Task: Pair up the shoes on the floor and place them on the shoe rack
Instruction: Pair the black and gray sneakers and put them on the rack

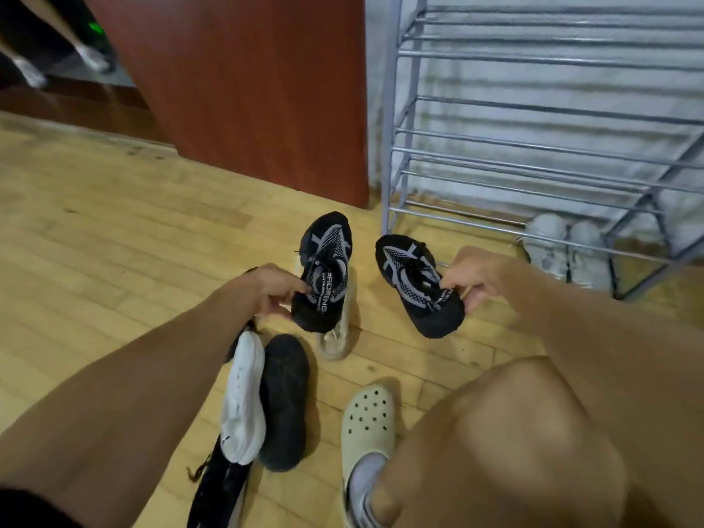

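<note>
Hands (272, 289) (476, 278) outstretched, fingers (301, 286) pinching black sneakers (324, 276) (417, 285).

Both bare forearms reach forward, well apart; the left hand (272, 289), fingers curled, pinches the left-side shoe (324, 278); the right hand (476, 278) pinches the right-side shoe (415, 287); a bent knee (495, 432) sits near right.

Cream perforated clog (367, 417), pale grey sock (365, 480)

Grey metal-rail shoe rack (389, 146): upper tiers open; a pair of white sneakers (567, 253) fills the bottom right end. A reddish-brown wooden panel (247, 101) stands just beside its left post, and loose black and white shoes (284, 402) clutter the wooden floor (114, 242) nearer.
</note>
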Demonstrator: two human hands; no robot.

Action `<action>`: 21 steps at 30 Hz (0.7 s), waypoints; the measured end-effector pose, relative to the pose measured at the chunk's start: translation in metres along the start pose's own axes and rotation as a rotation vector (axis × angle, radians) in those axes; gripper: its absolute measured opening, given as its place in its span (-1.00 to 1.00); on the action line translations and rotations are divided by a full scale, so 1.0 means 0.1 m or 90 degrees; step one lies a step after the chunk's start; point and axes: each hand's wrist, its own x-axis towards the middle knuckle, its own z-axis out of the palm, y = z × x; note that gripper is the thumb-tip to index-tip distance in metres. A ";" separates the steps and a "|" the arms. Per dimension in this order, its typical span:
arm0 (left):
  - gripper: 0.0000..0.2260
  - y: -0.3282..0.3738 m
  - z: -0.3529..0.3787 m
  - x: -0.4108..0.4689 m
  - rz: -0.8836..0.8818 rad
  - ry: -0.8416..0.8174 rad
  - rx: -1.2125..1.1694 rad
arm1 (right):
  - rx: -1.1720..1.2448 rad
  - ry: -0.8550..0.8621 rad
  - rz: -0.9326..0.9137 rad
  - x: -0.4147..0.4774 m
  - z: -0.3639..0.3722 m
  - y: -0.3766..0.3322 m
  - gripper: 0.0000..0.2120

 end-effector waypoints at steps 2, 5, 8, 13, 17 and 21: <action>-0.87 0.18 0.31 0.17 -0.004 -0.036 0.032 | 0.047 0.000 0.034 0.08 -0.15 0.24 -0.82; -0.89 0.36 0.73 0.42 -0.010 -0.075 0.071 | 0.107 0.010 0.090 0.22 -0.32 0.61 -0.72; -0.91 0.48 1.08 0.69 -0.016 -0.092 0.087 | 0.193 0.029 0.126 0.45 -0.44 0.93 -0.67; -0.81 0.76 1.50 1.28 0.017 -0.091 0.085 | 0.340 0.112 0.130 0.98 -0.51 1.22 -0.84; -0.77 1.01 1.78 1.78 0.068 -0.078 0.053 | 0.347 0.153 0.121 1.53 -0.54 1.25 -0.93; -0.65 1.22 1.95 2.32 0.083 -0.055 0.011 | 0.357 0.175 0.099 2.11 -0.55 1.24 -0.87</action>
